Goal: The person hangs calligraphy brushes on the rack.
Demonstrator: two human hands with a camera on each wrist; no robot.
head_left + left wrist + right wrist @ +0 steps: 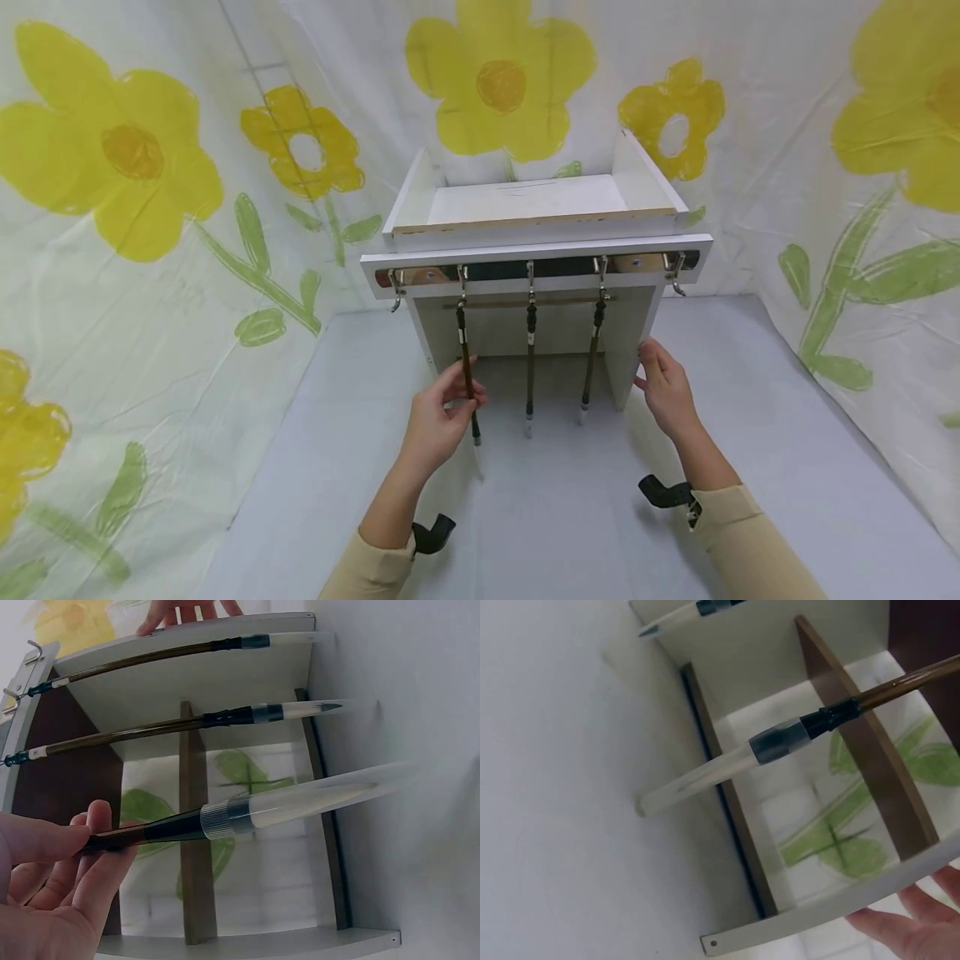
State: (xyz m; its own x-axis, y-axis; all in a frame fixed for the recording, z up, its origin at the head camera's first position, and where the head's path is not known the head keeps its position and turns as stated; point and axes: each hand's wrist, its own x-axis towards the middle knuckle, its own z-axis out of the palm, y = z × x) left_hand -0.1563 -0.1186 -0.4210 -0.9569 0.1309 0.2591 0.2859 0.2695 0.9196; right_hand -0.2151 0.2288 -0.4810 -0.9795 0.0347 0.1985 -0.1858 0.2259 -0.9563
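Observation:
My left hand pinches the lower handle of the leftmost calligraphy brush between thumb and fingers. That brush has a dark handle and a pale tip inside a clear cap, and its upper end is at a hook in the head view. A middle brush and a right brush, both capped, hang from other hooks on the shelf's front rail. At the right, my right hand touches the outside of the white side panel with its fingers, holding no brush.
The white shelf unit stands on a pale table, with an upper tray above the rail. Outer hooks carry nothing. A wooden crossbar spans beneath. Flower-printed curtains surround it.

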